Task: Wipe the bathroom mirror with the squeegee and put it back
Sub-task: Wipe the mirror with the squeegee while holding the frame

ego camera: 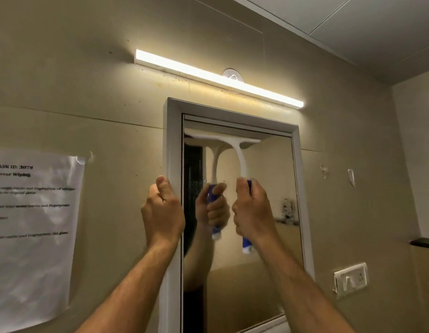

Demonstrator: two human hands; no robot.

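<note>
The white-framed mirror (268,188) hangs on the beige wall ahead of me. My right hand (253,209) is closed around the blue grip of the squeegee (241,159). Its white neck rises from my fist, and the white blade lies flat against the glass near the mirror's top edge. The blade looks blurred. My left hand (164,210) grips the mirror's left frame edge, thumb on the front. The glass reflects the squeegee and my right hand.
A lit tube light (218,79) is mounted above the mirror. A printed task sheet (33,227) is taped to the wall at the left. A white switch plate (351,277) sits at the lower right, below a dark ledge (424,242).
</note>
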